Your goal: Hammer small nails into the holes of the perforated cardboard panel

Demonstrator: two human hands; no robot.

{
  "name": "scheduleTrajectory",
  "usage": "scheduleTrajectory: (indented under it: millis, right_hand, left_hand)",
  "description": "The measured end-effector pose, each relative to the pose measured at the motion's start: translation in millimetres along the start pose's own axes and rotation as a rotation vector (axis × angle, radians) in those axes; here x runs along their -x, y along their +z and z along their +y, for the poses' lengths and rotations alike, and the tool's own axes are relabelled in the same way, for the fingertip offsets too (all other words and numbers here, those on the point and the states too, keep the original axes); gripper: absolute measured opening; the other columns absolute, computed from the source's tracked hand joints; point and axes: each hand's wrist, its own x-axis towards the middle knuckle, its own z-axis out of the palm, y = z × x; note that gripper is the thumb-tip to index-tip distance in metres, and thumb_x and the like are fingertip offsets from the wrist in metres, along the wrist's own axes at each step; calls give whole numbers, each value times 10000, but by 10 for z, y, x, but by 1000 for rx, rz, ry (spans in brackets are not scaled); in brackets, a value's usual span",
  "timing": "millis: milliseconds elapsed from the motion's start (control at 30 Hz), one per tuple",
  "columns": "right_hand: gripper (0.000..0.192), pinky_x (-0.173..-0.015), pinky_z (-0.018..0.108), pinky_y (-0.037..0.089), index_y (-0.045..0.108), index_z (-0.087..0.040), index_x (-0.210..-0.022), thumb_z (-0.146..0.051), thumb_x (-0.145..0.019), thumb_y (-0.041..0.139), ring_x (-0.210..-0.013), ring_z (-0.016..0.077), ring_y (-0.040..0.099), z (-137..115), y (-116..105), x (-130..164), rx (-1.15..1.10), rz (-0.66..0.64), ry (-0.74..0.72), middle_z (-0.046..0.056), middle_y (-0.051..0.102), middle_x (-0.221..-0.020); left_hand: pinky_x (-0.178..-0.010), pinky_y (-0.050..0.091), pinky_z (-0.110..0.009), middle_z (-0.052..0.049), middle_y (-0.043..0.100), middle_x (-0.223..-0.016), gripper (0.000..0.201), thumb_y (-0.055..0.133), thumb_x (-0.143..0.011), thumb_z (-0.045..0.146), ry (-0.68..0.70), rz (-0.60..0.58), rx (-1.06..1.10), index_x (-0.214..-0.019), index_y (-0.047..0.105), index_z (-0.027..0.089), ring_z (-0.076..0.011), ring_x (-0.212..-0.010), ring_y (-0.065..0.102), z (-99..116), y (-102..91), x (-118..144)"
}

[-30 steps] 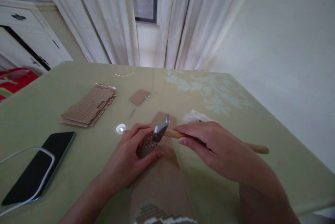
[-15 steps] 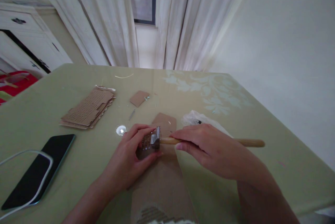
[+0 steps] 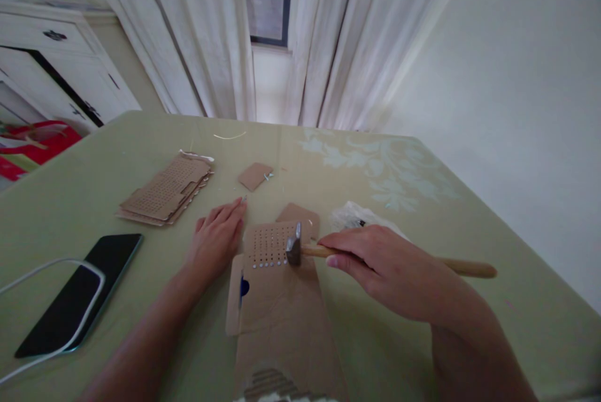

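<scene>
My right hand (image 3: 375,270) is wrapped round the wooden handle of a hammer (image 3: 323,251). The hammer's metal head lies over the right edge of a cardboard piece with rows of small holes (image 3: 270,245), on top of a brown cardboard box (image 3: 286,308). Small white dots fill its lowest row of holes. To the left, my left hand (image 3: 218,233) rests on the table, its fingertips together at a thin metal pin (image 3: 244,199). Only the pin's tip shows; the fingers cover the rest.
A stack of perforated cardboard sheets (image 3: 164,189) lies at the left, with a black tablet (image 3: 79,295) and white cable (image 3: 101,283) nearer. A small cardboard piece (image 3: 255,176) lies behind. A clear plastic bag (image 3: 350,214) sits beyond my right hand.
My left hand has let go of the perforated cardboard and moved left and forward to the thin metal pin, covering the white disc. The hammer has shifted slightly right, uncovering the holes.
</scene>
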Motion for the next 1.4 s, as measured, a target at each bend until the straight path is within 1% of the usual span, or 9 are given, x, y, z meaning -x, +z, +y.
scheduleTrajectory:
  millis: [133,267,400,733,900,1033,1133,1267,1400]
  right_hand:
    - [291,-935,411,588,874,-244,-1232,-281,-1118,609,-1053,306,820,5,-10,-1,-33,-7,12,103,881,-1177]
    - [290,-919,421,587,876,-238,-1227,-271,-1110,612,-1045,317,820,-6,-21,-2,-22,-8,9,112,879,-1188]
    - [291,-923,413,587,874,-240,-1237,-260,-1101,617,-1046,310,815,-13,-19,10,5,20,5,108,880,-1186]
    - [299,-954,429,579,866,-221,-1220,-252,-1124,586,-1101,326,810,-19,-11,-8,12,-13,3,125,873,-1192]
    - [292,-939,397,581,859,-227,-1235,-244,-1121,590,-1075,310,815,-22,-31,7,39,15,-45,118,876,-1141]
    - [286,-921,376,579,861,-247,-1209,-258,-1127,587,-1022,290,817,-25,-103,49,26,59,-24,99,877,-1086]
    - [294,-924,379,571,865,-235,-1189,-259,-1135,578,-1003,287,812,-1,-123,76,24,62,-9,108,873,-1066]
    - [282,-921,368,558,856,-236,-1241,-247,-1125,600,-1014,282,811,43,-89,76,66,8,0,106,871,-1065]
    - [304,-945,374,554,842,-233,-1294,-262,-1137,583,-1050,288,803,48,-66,60,94,-17,22,115,869,-1102]
  left_hand:
    - [-1139,514,-599,-164,745,-1509,391,491,-1048,235,17,-60,-48,-1299,790,223,-408,-1373,661,-52,45,44]
    - [-1052,569,-479,-159,817,-1239,334,480,-1053,250,-12,-67,-69,-1082,811,217,-345,-1155,743,-66,1,48]
    - [-936,587,-437,-139,809,-1150,333,469,-1064,289,-109,-35,-80,-1163,774,204,-321,-1063,759,-115,3,17]
    - [-989,546,-529,-161,721,-987,182,476,-986,304,-150,24,-87,-908,624,234,-359,-1013,664,-215,85,86]
    - [-1015,526,-570,-177,737,-1023,203,451,-1012,310,-145,129,23,-975,630,221,-372,-1033,665,-147,-4,30]
    - [-900,576,-431,-133,776,-1194,341,418,-1107,396,-120,214,198,-1219,678,206,-289,-1030,711,60,-248,40]
    - [-722,536,-333,-50,793,-1042,285,592,-1079,491,-91,215,499,-1126,712,236,-220,-860,708,375,-464,164]
    - [-680,478,-302,11,752,-863,183,714,-1023,440,-7,98,583,-1016,778,269,-184,-777,640,815,-620,321]
    - [-688,482,-310,9,776,-869,165,719,-991,401,-45,-42,600,-1002,824,274,-187,-768,648,958,-528,337]
